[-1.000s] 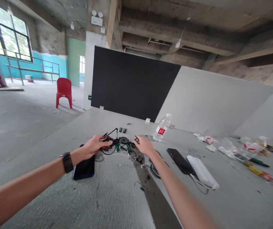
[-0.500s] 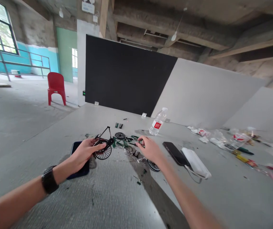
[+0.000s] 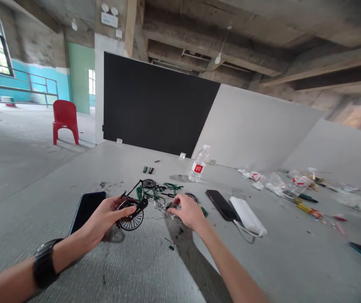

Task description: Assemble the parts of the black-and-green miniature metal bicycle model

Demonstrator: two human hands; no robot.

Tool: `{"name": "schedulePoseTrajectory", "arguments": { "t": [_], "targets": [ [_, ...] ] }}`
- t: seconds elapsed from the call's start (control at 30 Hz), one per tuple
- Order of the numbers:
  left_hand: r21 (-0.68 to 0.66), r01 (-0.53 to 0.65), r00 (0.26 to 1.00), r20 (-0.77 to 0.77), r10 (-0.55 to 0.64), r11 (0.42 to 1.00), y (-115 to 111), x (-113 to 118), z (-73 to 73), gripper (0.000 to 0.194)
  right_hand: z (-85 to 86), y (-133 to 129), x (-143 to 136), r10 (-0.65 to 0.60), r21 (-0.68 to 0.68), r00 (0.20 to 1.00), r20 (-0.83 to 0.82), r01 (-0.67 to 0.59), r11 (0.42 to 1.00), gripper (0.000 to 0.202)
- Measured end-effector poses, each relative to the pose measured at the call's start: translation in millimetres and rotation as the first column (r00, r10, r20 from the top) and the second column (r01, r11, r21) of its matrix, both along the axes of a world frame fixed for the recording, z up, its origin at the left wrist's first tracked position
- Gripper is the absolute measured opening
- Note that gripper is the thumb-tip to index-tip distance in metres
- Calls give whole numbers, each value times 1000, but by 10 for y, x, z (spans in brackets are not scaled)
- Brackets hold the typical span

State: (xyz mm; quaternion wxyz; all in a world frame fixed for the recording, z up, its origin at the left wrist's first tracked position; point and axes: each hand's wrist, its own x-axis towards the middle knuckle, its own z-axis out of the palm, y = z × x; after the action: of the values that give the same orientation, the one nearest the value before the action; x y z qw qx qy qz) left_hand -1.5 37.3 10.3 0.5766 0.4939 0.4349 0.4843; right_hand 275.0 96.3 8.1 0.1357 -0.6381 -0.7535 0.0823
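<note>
My left hand grips a black model bicycle frame with its spoked wheel, holding it just above the table. Among small loose parts to the right, my right hand reaches down with thumb and fingers pinched near a small dark piece; whether it grips that piece is hard to make out. Beyond the hands lie a green bicycle frame, a loose wheel and other green and black parts. Another wheel shows partly behind my right hand.
A dark tablet-like slab lies by my left forearm. A water bottle stands behind the parts. To the right are a phone, a white power bank with a cable, and plastic litter. A black panel rises at the table's back.
My right hand has moved down toward the loose parts, uncovering parts behind it. The left hand still holds the bicycle frame. The whole view has shifted slightly to the right.
</note>
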Motion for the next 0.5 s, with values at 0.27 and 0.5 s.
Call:
{"name": "schedulePoseTrajectory", "arguments": {
  "t": [0.27, 0.5],
  "targets": [
    [6, -6, 1000, 30, 5, 1000, 12, 23, -25, 27, -21, 7, -21, -92, -25, 996, -7, 92, 995, 25],
    [24, 22, 1000, 20, -22, 999, -1, 21, -75, 28, -15, 9, -25, -170, -44, 985, 8, 170, 984, 31]
  ]
}}
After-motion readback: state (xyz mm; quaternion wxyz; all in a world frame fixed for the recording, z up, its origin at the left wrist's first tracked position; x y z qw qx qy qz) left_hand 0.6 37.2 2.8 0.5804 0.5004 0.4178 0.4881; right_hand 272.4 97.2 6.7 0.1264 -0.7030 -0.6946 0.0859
